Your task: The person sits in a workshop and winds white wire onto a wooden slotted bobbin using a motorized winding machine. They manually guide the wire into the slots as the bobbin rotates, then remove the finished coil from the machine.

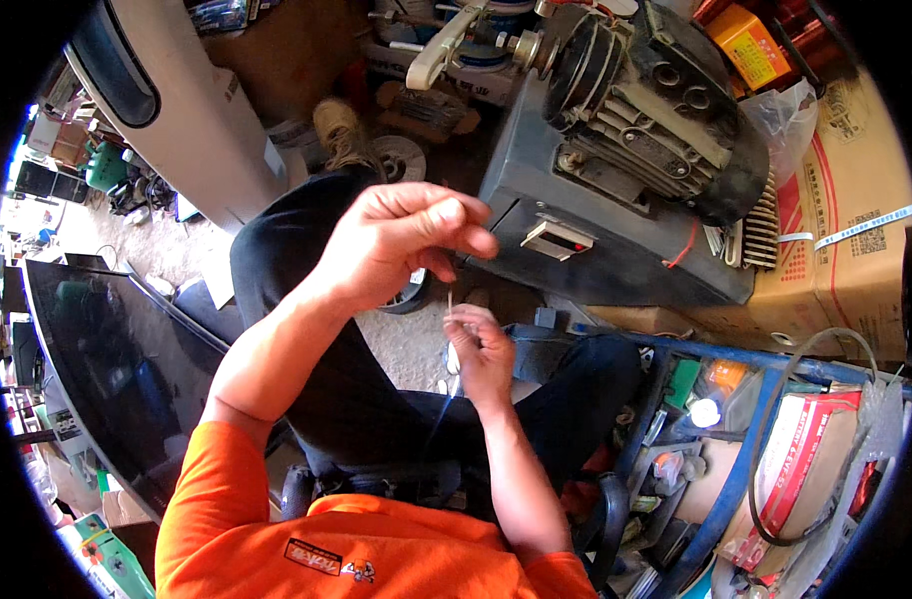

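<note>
At frame centre the right hand pinches a thin pale wire upright, while the left hand above closes its fingertips near the wire's top. Behind sits a grey metal motor; a tan cardboard box with red stripes fills the right.

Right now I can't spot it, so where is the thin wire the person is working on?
In the head view, centre: the thin wire runs between the left hand above and the right hand below, over the dark-trousered lap.
</note>
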Demonstrator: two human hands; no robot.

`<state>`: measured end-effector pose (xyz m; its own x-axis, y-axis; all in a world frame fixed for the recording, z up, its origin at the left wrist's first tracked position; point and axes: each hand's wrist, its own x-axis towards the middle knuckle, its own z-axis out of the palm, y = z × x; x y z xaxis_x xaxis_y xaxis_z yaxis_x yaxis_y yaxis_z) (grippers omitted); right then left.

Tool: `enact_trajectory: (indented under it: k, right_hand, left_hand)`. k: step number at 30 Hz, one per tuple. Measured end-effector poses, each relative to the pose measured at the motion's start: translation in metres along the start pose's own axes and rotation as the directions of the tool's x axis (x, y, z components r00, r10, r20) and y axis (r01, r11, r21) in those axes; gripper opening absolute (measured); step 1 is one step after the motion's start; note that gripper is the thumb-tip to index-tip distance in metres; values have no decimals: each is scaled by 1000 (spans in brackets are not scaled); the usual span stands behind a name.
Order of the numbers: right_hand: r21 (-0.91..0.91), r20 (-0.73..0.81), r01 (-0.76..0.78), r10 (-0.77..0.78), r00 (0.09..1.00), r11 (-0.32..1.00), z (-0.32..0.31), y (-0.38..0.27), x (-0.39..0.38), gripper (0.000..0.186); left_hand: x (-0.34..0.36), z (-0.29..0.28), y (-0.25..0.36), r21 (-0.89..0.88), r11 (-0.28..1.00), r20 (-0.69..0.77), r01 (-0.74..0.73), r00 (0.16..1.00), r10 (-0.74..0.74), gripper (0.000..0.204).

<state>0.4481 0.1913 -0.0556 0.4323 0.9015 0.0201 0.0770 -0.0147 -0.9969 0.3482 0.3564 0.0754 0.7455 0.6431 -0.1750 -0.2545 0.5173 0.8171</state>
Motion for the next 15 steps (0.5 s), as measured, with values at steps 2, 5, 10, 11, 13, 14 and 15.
enact_trajectory:
  k: [2, 5, 10, 11, 13, 14, 15]
  right_hand:
    - [-257, 16, 44, -42, 999, 965, -3, 33, -9, 21]
    - [-296, -199, -282, 230, 953, 913, -18, 40, -15, 22]
    - [676, -243, -82, 327, 913, 732, -49, -70, 21, 27]
    - [685, -247, 27, 197, 949, 728, -52, -87, 27, 27]
    - [755, -221, 131, 62, 973, 643, -59, -105, 34, 28]
    - [769, -232, 170, 22, 972, 616, -60, -110, 36, 29]
    - [783, -243, 207, -17, 970, 587, -62, -113, 37, 30]
  left_hand:
    - [2, -4, 4, -79, 995, -9, -58, 998, 57, 26]
    - [0, -3, 5, 158, 987, 13, -3, 1000, 1, 27]
    - [-2, 12, -26, 419, 890, 234, 179, 926, -297, 28]
    - [-3, 14, -33, 432, 885, 244, 173, 922, -300, 27]
    - [-4, 21, -37, 472, 869, 269, 148, 915, -301, 27]
    - [-5, 23, -38, 488, 860, 273, 146, 911, -310, 26]
    - [-5, 24, -39, 493, 859, 287, 136, 907, -308, 26]
